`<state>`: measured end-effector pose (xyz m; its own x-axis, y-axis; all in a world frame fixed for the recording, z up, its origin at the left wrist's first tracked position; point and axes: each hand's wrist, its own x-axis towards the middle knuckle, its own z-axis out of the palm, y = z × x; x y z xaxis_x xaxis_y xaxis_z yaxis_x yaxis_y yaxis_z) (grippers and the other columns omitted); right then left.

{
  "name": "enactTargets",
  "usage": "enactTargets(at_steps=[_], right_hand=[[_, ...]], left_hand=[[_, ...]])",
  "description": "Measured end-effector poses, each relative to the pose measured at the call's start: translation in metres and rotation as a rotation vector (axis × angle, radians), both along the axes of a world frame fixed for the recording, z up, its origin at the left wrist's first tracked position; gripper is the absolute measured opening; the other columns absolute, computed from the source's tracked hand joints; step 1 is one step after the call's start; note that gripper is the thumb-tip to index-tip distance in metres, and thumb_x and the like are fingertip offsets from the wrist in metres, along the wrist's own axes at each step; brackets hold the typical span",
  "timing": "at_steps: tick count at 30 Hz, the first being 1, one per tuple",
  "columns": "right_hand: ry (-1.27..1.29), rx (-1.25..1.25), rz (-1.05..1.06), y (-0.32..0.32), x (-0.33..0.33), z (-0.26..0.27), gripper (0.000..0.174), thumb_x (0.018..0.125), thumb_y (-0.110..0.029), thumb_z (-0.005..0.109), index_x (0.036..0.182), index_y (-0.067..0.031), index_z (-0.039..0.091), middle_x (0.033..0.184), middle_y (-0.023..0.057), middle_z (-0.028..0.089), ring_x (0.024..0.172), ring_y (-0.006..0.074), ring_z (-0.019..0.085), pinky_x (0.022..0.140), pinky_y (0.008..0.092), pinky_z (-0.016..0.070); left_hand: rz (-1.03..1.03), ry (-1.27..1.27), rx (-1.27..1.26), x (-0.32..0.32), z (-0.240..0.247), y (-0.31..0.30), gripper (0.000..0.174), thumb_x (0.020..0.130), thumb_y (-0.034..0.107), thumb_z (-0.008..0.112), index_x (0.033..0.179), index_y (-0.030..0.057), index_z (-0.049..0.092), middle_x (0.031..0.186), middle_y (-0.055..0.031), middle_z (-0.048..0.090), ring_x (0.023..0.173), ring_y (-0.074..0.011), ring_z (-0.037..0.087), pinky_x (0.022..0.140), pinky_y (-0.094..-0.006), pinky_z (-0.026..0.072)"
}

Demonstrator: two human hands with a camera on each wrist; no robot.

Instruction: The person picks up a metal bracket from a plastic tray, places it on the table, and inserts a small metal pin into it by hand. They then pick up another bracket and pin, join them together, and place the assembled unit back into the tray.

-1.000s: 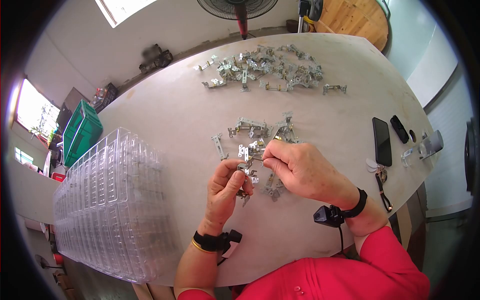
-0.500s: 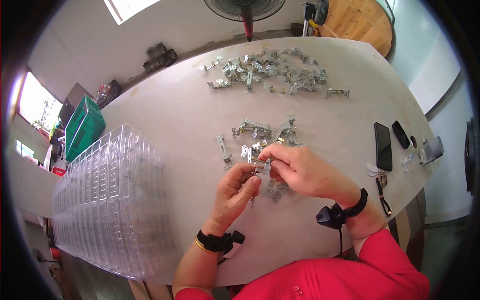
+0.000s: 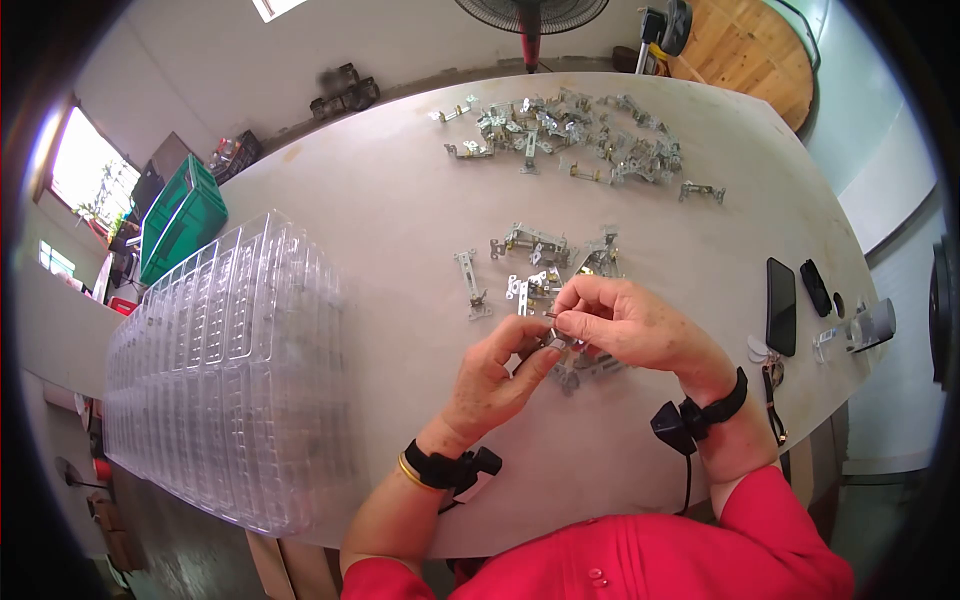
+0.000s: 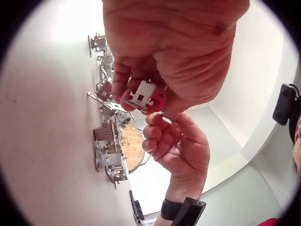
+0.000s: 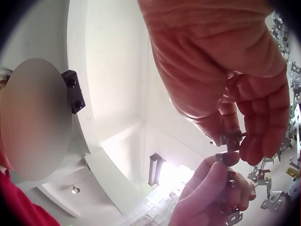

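Note:
My left hand (image 3: pixel 490 385) grips a small metal bracket (image 4: pixel 143 93) between curled fingers and thumb, over the near heap of brackets (image 3: pixel 535 240). A pale plate with a square slot shows beside the palm in the left wrist view. Right against it, my right hand (image 3: pixel 640 325) pinches a small dark metal piece (image 5: pixel 231 140) between thumb and forefinger. The two hands' fingertips meet at the bracket's end. Most of the bracket is hidden by the left fingers in the head view.
A larger heap of metal brackets (image 3: pixel 530 148) lies toward the table's far edge. Stacked clear plastic trays (image 3: pixel 225 390) stand at the left, with a green crate (image 3: pixel 185 220) behind. A phone (image 3: pixel 781 307), keys (image 3: pixel 772 372) and a clear cup (image 3: pixel 872 327) lie at the right.
The left hand has risen and turned toward the right hand, and their fingertips have come together. The bracket, plainly visible earlier, is now mostly covered. The head view has shifted a little.

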<state>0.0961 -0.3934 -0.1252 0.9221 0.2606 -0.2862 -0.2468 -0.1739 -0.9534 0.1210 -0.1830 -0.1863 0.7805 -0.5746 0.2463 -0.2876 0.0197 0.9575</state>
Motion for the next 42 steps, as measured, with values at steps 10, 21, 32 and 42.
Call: enactTargets(at_steps=[10, 21, 32, 42], right_hand=[[-0.283, 0.015, -0.127, 0.007, -0.001, 0.003, 0.010, 0.102, -0.013, 0.058, 0.100, -0.0038, 0.062, 0.082, -0.0061, 0.058, 0.076, 0.0030, 0.048, 0.066, 0.0216, 0.0410], [-0.136, 0.106, -0.082, 0.006, 0.006, 0.000, 0.014, 0.103, -0.015, 0.058, 0.102, -0.0022, 0.062, 0.084, -0.0006, 0.063, 0.078, 0.0065, 0.061, 0.071, 0.0240, 0.0519], [-0.224, 0.167, -0.271, 0.001, 0.013, -0.010, 0.015, 0.103, -0.019, 0.059, 0.100, -0.0042, 0.061, 0.086, -0.0006, 0.064, 0.077, 0.0084, 0.065, 0.070, 0.0250, 0.0551], [-0.265, 0.208, -0.316, 0.000, 0.008, 0.001, 0.014, 0.102, -0.018, 0.060, 0.101, -0.0037, 0.061, 0.087, 0.0000, 0.063, 0.079, 0.0087, 0.066, 0.073, 0.0258, 0.0564]], left_hand=[[0.223, -0.217, 0.064, 0.000, -0.001, -0.006, 0.021, 0.090, 0.007, 0.073, 0.107, 0.0010, 0.063, 0.080, -0.0061, 0.063, 0.067, -0.0124, 0.059, 0.062, -0.0273, 0.0489], [0.199, -0.391, 0.062, 0.001, 0.001, -0.005, 0.026, 0.091, 0.006, 0.072, 0.115, 0.0014, 0.061, 0.083, -0.0020, 0.060, 0.069, -0.0077, 0.055, 0.063, -0.0246, 0.0471], [0.097, 0.331, -0.167, 0.008, 0.003, 0.004, 0.030, 0.107, 0.027, 0.049, 0.116, -0.0003, 0.057, 0.092, -0.0034, 0.060, 0.086, -0.0112, 0.057, 0.079, -0.0276, 0.0486], [-0.147, 0.428, -0.287, 0.008, -0.004, 0.004, 0.022, 0.103, 0.015, 0.056, 0.119, -0.0001, 0.054, 0.101, -0.0082, 0.065, 0.090, -0.0171, 0.066, 0.083, -0.0342, 0.0542]])
